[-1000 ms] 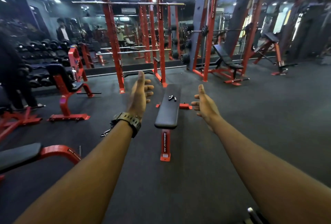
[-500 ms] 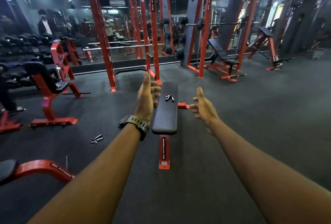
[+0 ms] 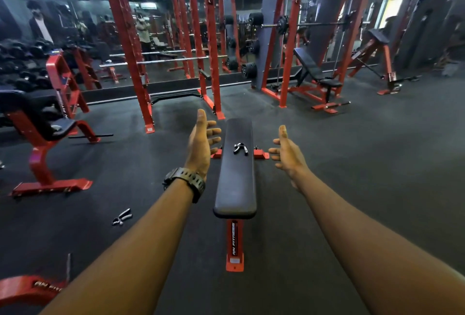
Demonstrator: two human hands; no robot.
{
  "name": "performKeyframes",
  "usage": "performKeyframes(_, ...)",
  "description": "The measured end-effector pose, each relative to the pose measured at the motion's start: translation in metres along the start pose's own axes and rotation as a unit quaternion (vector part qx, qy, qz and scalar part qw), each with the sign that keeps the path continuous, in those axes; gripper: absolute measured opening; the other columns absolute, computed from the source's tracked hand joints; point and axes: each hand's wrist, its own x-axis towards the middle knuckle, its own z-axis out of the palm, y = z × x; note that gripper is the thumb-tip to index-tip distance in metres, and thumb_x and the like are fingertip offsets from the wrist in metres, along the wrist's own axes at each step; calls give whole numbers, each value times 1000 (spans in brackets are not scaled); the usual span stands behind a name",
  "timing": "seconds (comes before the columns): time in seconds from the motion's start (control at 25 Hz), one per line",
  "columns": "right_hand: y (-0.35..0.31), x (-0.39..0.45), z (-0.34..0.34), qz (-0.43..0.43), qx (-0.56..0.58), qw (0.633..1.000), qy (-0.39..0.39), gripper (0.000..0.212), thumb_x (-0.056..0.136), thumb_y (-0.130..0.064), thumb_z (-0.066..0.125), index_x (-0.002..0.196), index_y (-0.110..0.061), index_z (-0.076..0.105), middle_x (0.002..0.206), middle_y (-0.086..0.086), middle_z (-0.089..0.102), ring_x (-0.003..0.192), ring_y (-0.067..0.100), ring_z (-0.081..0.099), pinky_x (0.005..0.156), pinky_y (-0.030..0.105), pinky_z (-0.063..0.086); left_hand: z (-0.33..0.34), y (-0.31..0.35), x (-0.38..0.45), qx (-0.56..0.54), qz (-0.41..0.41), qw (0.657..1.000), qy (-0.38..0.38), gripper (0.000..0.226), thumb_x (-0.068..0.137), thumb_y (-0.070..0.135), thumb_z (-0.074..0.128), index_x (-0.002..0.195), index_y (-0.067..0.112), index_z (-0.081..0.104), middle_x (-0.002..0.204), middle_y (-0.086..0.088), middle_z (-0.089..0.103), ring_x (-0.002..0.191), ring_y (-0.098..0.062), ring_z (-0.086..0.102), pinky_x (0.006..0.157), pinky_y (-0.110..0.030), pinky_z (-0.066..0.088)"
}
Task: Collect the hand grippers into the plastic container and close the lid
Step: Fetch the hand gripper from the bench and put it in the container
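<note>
A black and silver hand gripper lies on the far half of a flat black bench. A second hand gripper lies on the dark floor to the left of my left forearm. My left hand, with a black watch on its wrist, is stretched forward left of the bench, fingers apart and holding nothing. On the bench's right side my right hand is held out in the same way. Neither hand touches a gripper. No plastic container is in view.
Red squat racks and a mirror wall stand behind the bench. A red incline bench is at the left, another red frame at the bottom left, an adjustable bench at the back right. Dark rubber floor surrounds the bench.
The view has moved closer to the flat bench and centred on it. Both hands stay outstretched and empty, now on either side of the bench. The floor gripper has come into clear view.
</note>
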Motion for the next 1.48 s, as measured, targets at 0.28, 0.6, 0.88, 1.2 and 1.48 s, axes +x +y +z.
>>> performKeyframes(0.28,23,159,84,53,-12,997,51,56,90,-78,29,89,-30,59,93,0,66,78,15,58,81,39,46,-26,-68,207,19,-37,998,-44,66,95,68,28,120,16,59,120,-9,65,112,-25,62,86,-36,51)
performKeyframes(0.6,44,340,140,84,-54,992,75,65,91,-75,25,99,-23,62,97,1,68,92,21,64,102,53,47,10,-153,403,29,-100,988,-110,68,89,72,32,114,16,60,118,-13,66,100,-25,61,90,-44,50)
performKeyframes(0.88,103,508,178,168,-73,981,67,71,85,-81,22,98,-23,61,103,3,70,109,30,64,104,54,45,52,-246,572,65,-165,978,-114,80,79,75,31,121,12,58,112,-9,63,98,-21,58,84,-38,45)
performKeyframes(1.2,188,661,214,267,-78,955,106,79,71,-90,24,100,-28,62,102,-3,70,109,25,64,104,53,45,136,-402,712,159,-248,944,-147,38,94,57,48,89,21,56,83,6,59,80,-15,56,70,-31,44)
performKeyframes(1.48,286,779,232,337,-68,932,111,75,66,-93,24,91,-33,61,105,-5,70,109,22,63,104,51,45,186,-567,803,270,-316,898,-140,36,92,46,59,106,14,52,91,3,58,80,-18,55,66,-30,43)
